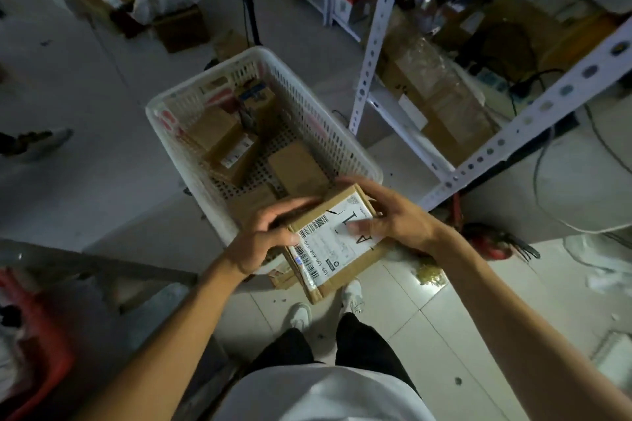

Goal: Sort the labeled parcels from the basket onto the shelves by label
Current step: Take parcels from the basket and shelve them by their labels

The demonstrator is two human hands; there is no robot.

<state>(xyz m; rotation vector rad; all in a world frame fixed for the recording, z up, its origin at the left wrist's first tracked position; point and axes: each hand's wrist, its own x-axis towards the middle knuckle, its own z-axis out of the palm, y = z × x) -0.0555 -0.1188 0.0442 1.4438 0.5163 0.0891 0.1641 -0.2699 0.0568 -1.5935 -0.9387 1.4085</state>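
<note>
A flat cardboard parcel (337,243) with a white shipping label marked "A1" in black is held over the near end of the white plastic basket (307,92). My left hand (265,236) grips its left edge, fingers curled over the top. My right hand (390,215) grips the right side, thumb pressed on the label. Several brown parcels (222,143) lie inside the basket. The white metal shelves (372,44) stand to the right, loaded with boxes.
The basket stands on a tiled floor. A red object (489,239) with black straps lies at the shelf foot. Cables (547,181) trail on the floor at right. Cardboard boxes (178,27) are piled at the back left, and a red crate (37,335) sits at the left edge.
</note>
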